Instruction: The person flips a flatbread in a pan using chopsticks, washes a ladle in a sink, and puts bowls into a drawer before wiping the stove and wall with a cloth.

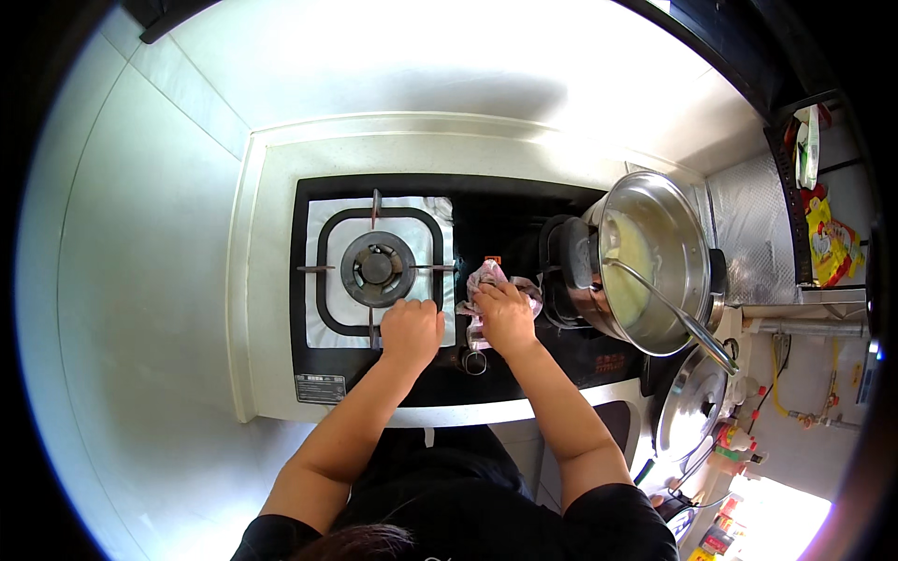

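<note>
Head view, looking straight down on a black glass hob (pixel 510 220) set in a pale counter (pixel 271 280).

Left hand (pixel 410 332): closed into a fist, knuckles up, pressing on the near right corner of the foil sheet (pixel 323 280) that lines the left burner. Can't tell if anything is pinched inside the fist. It sits just beside the burner grate (pixel 374 217), touching or overlapping its near edge.

Right hand (pixel 506 316): clenched on a crumpled pinkish-white cloth (pixel 488 278), pressing it onto the glass between the two burners. Cloth bunches out beyond the fingers on the far side and to the right. Hands are near each other but apart.

Left burner (pixel 378 269): bare, round cap centred in the grate.

Right burner: covered by a steel pot (pixel 655 257), lid off, pale liquid inside. A long handle (pixel 673 313) leans out over the rim toward the near right; likely a ladle, bowl end not clear. Pot stands just right of the cloth, not touching it as far as I can see.

Steel lid (pixel 694 402) lies on the counter near right of the hob. Knob (pixel 474 361) on the hob's front strip, just below the right wrist. Bottles and packets along the right edge, too small to identify.
</note>
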`<state>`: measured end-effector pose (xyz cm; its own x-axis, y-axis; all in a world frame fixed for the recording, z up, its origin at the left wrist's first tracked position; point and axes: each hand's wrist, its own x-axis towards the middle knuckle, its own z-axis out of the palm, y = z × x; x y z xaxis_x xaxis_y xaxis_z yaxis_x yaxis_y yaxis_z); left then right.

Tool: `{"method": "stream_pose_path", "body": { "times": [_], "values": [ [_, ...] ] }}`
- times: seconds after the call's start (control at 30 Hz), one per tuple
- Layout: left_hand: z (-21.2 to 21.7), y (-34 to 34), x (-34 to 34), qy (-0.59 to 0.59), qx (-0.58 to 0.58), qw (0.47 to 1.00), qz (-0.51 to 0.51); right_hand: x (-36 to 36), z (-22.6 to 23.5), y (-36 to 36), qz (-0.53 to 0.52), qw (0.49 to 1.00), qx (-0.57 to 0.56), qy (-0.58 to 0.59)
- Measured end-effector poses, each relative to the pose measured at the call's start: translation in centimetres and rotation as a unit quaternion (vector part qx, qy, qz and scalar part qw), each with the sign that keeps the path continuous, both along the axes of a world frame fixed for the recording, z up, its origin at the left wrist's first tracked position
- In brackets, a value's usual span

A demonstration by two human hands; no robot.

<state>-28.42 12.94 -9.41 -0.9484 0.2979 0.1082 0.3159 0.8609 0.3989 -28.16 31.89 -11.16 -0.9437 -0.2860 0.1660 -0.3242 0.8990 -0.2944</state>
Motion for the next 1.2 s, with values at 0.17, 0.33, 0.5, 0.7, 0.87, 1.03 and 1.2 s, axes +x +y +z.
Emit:
{"method": "stream_pose_path", "body": {
  "times": [0.17,0.33,0.5,0.7,0.87,1.03,1.2],
  "values": [
    [-0.8,-0.8,-0.2,0.019,-0.004,0.999,-0.044,0.5,0.3,0.5,0.012,1.0,-0.019,-0.015],
    [-0.6,-2.5,0.1,0.031,0.0,0.997,-0.066,0.4,-1.1,0.4,0.046,0.998,-0.042,0.029],
    [-0.8,-2.9,0.3,0.037,-0.02,0.997,-0.064,-7.1,-3.5,-2.8,-0.027,0.996,-0.023,0.084],
    [-1.0,-2.2,0.1,0.049,-0.017,0.996,-0.067,-11.6,-5.2,-2.1,0.004,0.995,-0.043,0.086],
    [-1.1,-2.0,-0.2,0.042,0.017,0.997,-0.054,-0.7,-1.9,-1.4,0.074,0.997,0.008,0.027],
    [-1.4,-1.3,-0.1,0.024,0.015,0.999,-0.045,0.8,-2.5,-1.4,0.042,0.998,-0.027,-0.03],
    [-1.1,-1.4,-0.3,0.012,-0.009,0.999,-0.044,-9.4,-6.4,-2.0,0.007,0.996,-0.039,0.085]
  ]
}}
